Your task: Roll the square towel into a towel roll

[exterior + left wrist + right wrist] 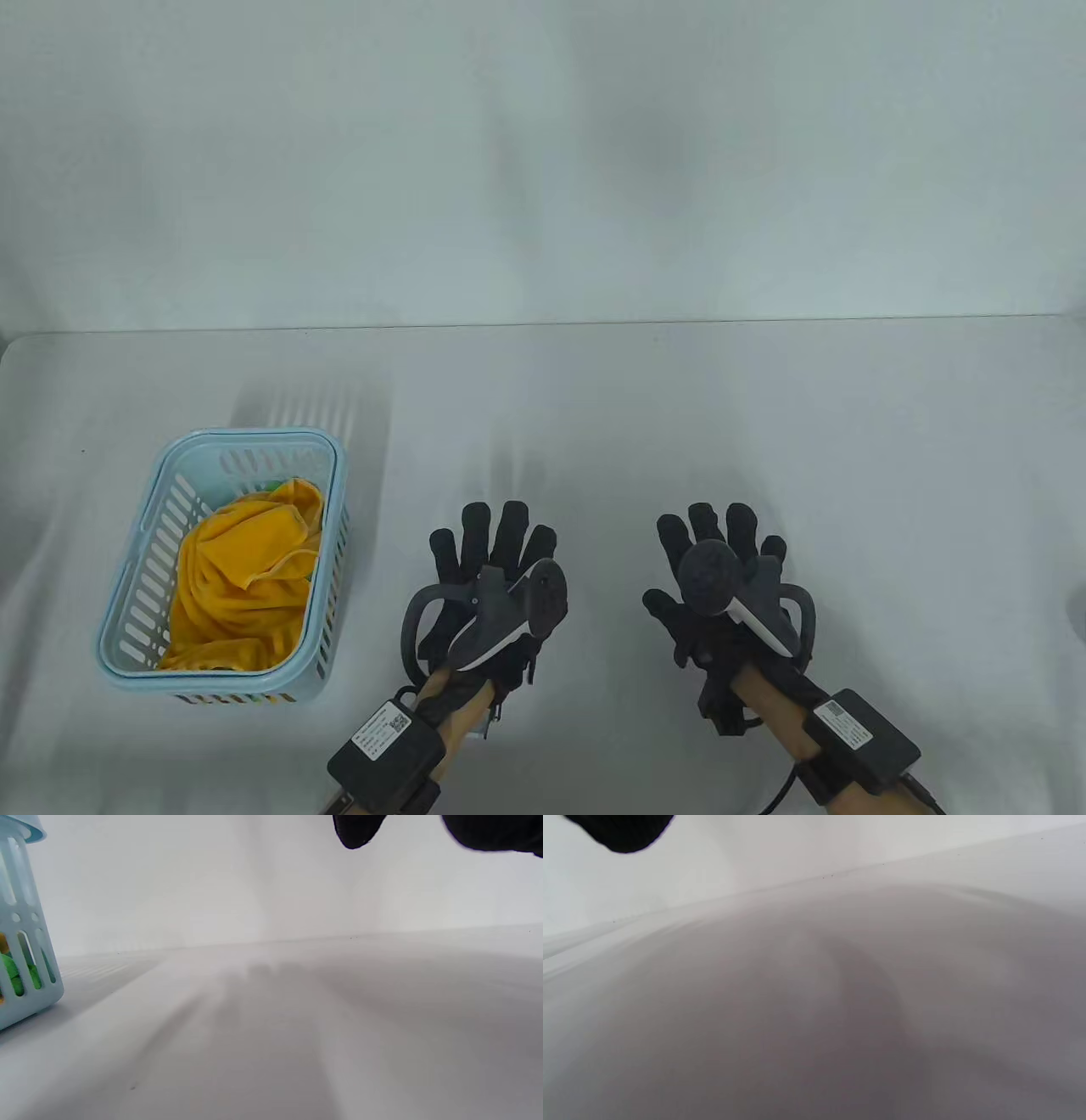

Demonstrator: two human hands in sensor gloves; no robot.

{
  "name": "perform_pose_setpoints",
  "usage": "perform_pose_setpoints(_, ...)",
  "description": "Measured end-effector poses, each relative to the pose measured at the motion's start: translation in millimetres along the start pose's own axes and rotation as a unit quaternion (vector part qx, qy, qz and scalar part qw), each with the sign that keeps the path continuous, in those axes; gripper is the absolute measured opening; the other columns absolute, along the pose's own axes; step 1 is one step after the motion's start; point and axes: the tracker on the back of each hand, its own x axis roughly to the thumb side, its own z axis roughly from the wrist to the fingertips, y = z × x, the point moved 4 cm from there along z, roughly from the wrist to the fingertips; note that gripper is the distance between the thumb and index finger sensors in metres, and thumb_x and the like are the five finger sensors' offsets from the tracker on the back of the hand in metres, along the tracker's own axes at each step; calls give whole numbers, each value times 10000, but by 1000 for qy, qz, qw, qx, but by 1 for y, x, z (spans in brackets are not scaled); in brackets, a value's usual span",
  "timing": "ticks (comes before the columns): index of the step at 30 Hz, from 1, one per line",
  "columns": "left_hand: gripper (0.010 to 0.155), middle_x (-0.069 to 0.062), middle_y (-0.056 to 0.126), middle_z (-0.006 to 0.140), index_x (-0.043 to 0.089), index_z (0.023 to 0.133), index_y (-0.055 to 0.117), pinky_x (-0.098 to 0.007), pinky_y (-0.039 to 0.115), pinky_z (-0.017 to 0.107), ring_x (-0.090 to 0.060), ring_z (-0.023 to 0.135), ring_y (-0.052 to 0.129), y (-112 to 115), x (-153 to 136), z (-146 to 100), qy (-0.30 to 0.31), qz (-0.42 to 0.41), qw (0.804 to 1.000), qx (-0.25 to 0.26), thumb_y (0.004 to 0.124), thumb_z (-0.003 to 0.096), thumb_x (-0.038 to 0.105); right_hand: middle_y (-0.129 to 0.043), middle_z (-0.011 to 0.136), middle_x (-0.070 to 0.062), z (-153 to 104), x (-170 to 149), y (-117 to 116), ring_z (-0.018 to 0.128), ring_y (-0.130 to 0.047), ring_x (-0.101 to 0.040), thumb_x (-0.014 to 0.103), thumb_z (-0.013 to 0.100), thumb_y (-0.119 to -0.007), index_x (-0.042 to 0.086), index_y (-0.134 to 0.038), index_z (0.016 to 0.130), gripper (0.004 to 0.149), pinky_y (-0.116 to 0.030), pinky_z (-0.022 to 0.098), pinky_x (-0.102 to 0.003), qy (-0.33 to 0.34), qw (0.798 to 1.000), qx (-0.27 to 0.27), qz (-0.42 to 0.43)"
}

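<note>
A crumpled yellow towel [242,586] lies in a light blue slatted basket [335,543] at the left of the table. My left hand [492,543] rests flat on the table to the right of the basket, fingers straight and spread, holding nothing. My right hand [721,543] lies the same way further right, also holding nothing. In the left wrist view the basket's corner [25,955] shows at the left edge, with something green and yellow behind its slats, and black fingertips [356,830] hang at the top. The right wrist view shows only a fingertip [623,832] and bare table.
The white table [594,424] meets a white wall along its far edge. A little green cloth [276,486] peeks out behind the yellow towel in the basket.
</note>
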Motion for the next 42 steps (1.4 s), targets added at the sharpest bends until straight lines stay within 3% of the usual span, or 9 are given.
perform_pose_setpoints(25, 805, 28, 170, 1206, 403, 1093, 374, -701, 267, 758, -415, 1129, 205, -13, 6, -5, 4, -22, 1000, 16, 656, 374, 628, -107, 1128, 146, 0, -1, 11, 1073, -7, -299, 640, 346, -660, 494, -185, 969, 797, -104, 722, -655, -2, 1000, -6, 30)
perform_pose_setpoints(29, 797, 11, 279, 1215, 384, 1095, 403, -664, 427, 776, -398, 1142, 383, -42, -3, -9, -6, -75, 996, 42, 657, 380, 626, -113, 1130, 144, -1, 0, 12, 1076, -16, -302, 640, 346, -660, 492, -188, 970, 797, -110, 723, -656, 6, 999, -6, 33)
perform_pose_setpoints(33, 793, 7, 356, 1215, 372, 1096, 422, -658, 467, 772, -399, 1139, 434, -75, -24, -8, -25, -131, 990, 55, 662, 383, 622, -121, 1131, 142, -4, 1, 18, 1077, -27, -304, 640, 345, -661, 491, -192, 971, 796, -117, 725, -656, 13, 999, -13, 42)
perform_pose_setpoints(37, 800, 4, 373, 1213, 362, 1098, 425, -657, 486, 767, -398, 1137, 455, -116, -64, -9, -65, -147, 984, 80, 668, 382, 624, -125, 1132, 140, -6, 2, 23, 1079, -32, -304, 640, 345, -661, 489, -196, 972, 796, -124, 727, -656, 19, 998, -18, 51)
perform_pose_setpoints(42, 819, -11, 381, 1212, 350, 1103, 410, -655, 500, 764, -405, 1132, 469, -148, -128, -7, -140, -151, 975, 80, 679, 380, 628, -128, 1133, 140, -8, 2, 29, 1081, -40, -304, 637, 346, -662, 489, -199, 973, 793, -130, 729, -655, 24, 997, -23, 64)
